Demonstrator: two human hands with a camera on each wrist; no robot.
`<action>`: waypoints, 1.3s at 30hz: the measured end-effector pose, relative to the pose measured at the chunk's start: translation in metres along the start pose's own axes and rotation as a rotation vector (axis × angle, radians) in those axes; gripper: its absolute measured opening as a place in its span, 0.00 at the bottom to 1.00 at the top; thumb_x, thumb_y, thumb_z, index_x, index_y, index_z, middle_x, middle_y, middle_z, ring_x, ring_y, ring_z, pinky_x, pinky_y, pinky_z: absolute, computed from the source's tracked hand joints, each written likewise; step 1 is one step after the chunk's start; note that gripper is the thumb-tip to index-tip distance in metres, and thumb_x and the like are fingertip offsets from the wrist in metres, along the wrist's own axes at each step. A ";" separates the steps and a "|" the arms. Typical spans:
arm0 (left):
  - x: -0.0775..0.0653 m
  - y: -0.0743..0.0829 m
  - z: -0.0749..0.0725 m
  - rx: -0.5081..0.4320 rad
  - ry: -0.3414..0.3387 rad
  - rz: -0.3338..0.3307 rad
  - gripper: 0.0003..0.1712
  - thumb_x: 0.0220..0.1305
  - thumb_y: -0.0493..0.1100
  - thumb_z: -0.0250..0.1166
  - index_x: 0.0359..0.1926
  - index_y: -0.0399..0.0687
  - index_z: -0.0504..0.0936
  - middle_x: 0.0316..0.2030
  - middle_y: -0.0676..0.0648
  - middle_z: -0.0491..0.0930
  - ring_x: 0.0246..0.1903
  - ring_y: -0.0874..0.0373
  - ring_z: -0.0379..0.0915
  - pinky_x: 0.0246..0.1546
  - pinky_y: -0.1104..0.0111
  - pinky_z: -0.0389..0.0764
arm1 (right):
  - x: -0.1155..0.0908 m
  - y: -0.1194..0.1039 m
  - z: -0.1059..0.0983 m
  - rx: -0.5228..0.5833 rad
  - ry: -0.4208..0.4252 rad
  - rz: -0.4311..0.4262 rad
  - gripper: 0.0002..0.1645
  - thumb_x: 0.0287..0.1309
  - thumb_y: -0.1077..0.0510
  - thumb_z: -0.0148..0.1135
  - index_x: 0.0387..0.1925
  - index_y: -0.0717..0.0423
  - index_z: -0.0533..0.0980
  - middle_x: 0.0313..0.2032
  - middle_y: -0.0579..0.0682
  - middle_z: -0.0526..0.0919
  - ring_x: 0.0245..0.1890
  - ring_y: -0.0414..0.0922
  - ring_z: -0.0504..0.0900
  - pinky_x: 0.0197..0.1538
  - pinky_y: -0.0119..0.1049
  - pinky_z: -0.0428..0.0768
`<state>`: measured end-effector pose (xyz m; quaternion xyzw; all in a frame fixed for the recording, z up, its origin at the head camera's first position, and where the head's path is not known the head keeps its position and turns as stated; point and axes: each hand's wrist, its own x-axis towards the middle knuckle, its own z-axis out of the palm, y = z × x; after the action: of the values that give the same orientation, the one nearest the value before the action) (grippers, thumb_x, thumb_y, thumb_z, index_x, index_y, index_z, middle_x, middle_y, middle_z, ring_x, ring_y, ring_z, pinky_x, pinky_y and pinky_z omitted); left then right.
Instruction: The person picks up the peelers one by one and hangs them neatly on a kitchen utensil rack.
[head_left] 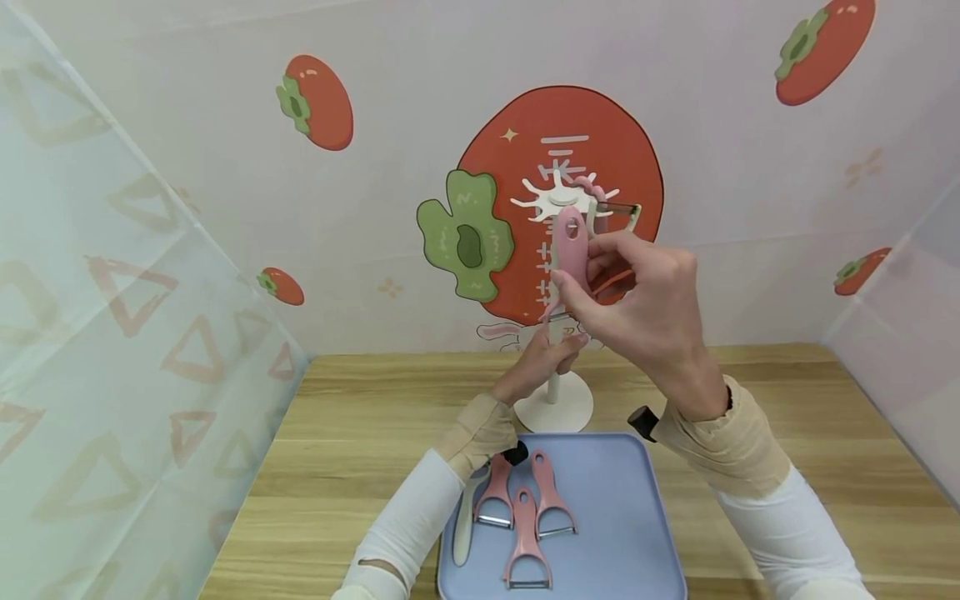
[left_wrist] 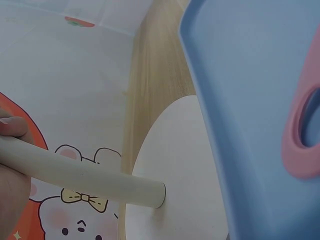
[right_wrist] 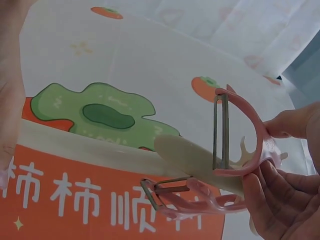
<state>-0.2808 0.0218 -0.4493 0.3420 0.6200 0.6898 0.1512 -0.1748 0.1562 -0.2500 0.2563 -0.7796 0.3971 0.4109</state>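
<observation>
In the head view my right hand pinches a pink peeler by its handle, hole end up, just in front of the white rack's hooked top. The right wrist view shows that peeler's metal blade and curved pink head. My left hand grips the rack's upright pole above its round base. Other peelers hang on the rack: a cream handle and a pink peeler show behind the held one. Whether the held peeler touches a hook, I cannot tell.
A blue tray lies in front of the rack on the wooden table. Three pink peelers and a white-handled peeler lie in its left half. A printed backdrop stands behind.
</observation>
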 end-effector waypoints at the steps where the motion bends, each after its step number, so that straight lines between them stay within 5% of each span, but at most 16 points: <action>1: 0.000 0.000 0.000 0.008 -0.003 0.005 0.13 0.78 0.47 0.56 0.36 0.43 0.73 0.13 0.53 0.55 0.15 0.58 0.48 0.23 0.67 0.55 | 0.000 0.000 0.000 -0.004 0.000 -0.002 0.17 0.47 0.59 0.79 0.37 0.66 0.85 0.26 0.55 0.88 0.22 0.47 0.87 0.35 0.19 0.79; 4: 0.001 -0.001 0.000 0.032 -0.005 0.023 0.30 0.78 0.47 0.55 0.18 0.39 0.59 0.12 0.53 0.55 0.15 0.59 0.48 0.23 0.68 0.56 | 0.000 0.001 0.001 -0.016 -0.001 -0.012 0.16 0.48 0.59 0.79 0.37 0.66 0.85 0.26 0.55 0.88 0.22 0.46 0.87 0.34 0.20 0.80; 23: 0.000 -0.002 0.002 0.035 -0.007 0.006 0.27 0.78 0.45 0.54 0.20 0.39 0.62 0.13 0.53 0.58 0.15 0.58 0.52 0.24 0.67 0.59 | -0.006 0.001 0.003 -0.030 -0.005 -0.006 0.17 0.50 0.60 0.78 0.39 0.66 0.83 0.30 0.56 0.89 0.25 0.49 0.89 0.31 0.44 0.87; 39: 0.000 0.000 0.001 0.057 0.016 -0.009 0.28 0.77 0.47 0.56 0.19 0.38 0.63 0.12 0.52 0.58 0.15 0.58 0.53 0.25 0.67 0.60 | -0.020 0.010 -0.002 -0.032 -0.028 0.007 0.17 0.50 0.57 0.79 0.37 0.65 0.82 0.28 0.50 0.88 0.24 0.41 0.87 0.32 0.26 0.83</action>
<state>-0.2804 0.0223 -0.4491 0.3377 0.6423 0.6737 0.1396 -0.1707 0.1652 -0.2703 0.2527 -0.7923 0.3825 0.4026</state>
